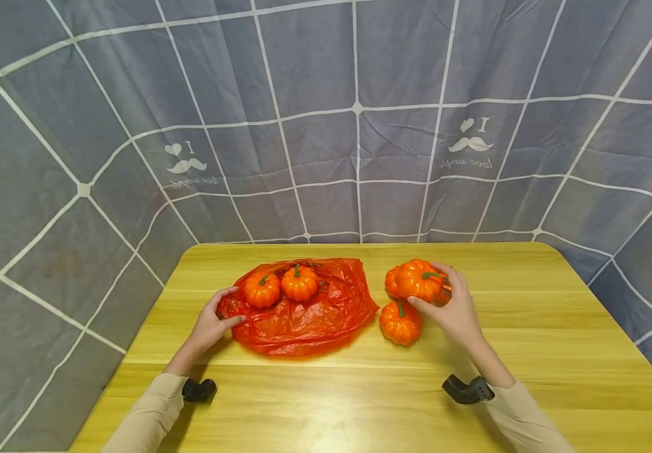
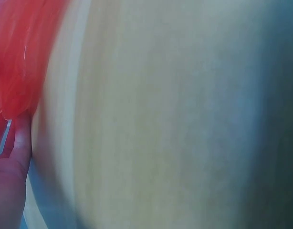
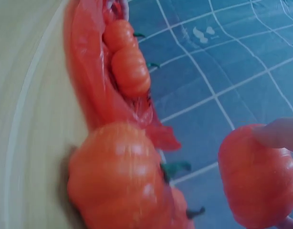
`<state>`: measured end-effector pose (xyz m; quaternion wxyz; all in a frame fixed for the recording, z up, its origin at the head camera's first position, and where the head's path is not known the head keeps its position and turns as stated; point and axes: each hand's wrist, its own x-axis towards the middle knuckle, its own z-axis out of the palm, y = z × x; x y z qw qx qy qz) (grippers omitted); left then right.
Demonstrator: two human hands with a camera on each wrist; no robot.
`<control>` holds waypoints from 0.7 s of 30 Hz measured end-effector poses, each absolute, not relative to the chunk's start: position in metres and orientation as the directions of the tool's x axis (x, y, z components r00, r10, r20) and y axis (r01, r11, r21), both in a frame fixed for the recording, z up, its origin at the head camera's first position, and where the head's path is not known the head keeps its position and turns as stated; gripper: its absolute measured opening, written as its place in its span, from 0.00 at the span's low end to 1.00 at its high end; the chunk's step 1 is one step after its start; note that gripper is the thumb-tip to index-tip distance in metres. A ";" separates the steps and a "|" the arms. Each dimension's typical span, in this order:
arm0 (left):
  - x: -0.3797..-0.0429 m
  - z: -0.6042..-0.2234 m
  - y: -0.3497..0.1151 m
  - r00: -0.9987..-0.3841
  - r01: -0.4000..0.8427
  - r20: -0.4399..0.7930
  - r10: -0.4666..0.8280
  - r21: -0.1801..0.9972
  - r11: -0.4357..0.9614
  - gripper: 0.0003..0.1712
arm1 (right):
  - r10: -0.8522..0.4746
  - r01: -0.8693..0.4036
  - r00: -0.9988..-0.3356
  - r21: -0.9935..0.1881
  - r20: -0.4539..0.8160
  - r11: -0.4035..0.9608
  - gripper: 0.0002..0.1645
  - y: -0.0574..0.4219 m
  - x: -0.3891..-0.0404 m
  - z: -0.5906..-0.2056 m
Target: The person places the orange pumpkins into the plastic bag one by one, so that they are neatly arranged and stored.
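Observation:
My left hand (image 1: pixel 210 325) grips the left end of a crumpled red plastic bag (image 1: pixel 309 330), with thumb and fingers on its edge. In the left wrist view the plastic (image 2: pixel 22 62) gathers at the fingertips. Two small orange pumpkins with green stems, a left one (image 1: pixel 261 290) and a right one (image 1: pixel 300 283), sit on the bag. My right hand (image 1: pixel 457 314) holds another pumpkin (image 1: pixel 419 281) between thumb and fingers, raised off the table in the right wrist view. Below it stands a front pumpkin (image 1: pixel 400 324); another pumpkin (image 1: pixel 392 281) is partly hidden behind the held one.
A wood-grain table (image 1: pixel 326 402) carries everything. Grey-blue cloth (image 1: pixel 320 151) with white grid lines hangs behind it and at both sides. Each wrist wears a black device, a left one (image 1: pixel 198 390) and a right one (image 1: pixel 469 390).

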<state>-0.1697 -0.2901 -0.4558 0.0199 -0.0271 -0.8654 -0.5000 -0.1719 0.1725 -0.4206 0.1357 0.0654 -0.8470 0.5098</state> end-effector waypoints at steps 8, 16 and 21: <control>-0.164 -0.448 -0.286 -0.995 0.100 0.087 0.049 0.854 0.511 0.36 | -0.005 -0.271 -0.956 -0.872 0.295 0.407 0.45 0.145 -0.177 -0.416; -0.173 -0.464 -0.293 -0.997 0.077 0.070 0.034 0.860 0.505 0.37 | -0.044 -0.292 -0.954 -0.880 0.298 0.375 0.44 0.118 -0.183 -0.418; -0.182 -0.479 -0.302 -0.998 0.070 0.066 0.024 0.869 0.490 0.39 | -0.083 -0.299 -0.954 -0.889 0.289 0.347 0.44 0.102 -0.188 -0.418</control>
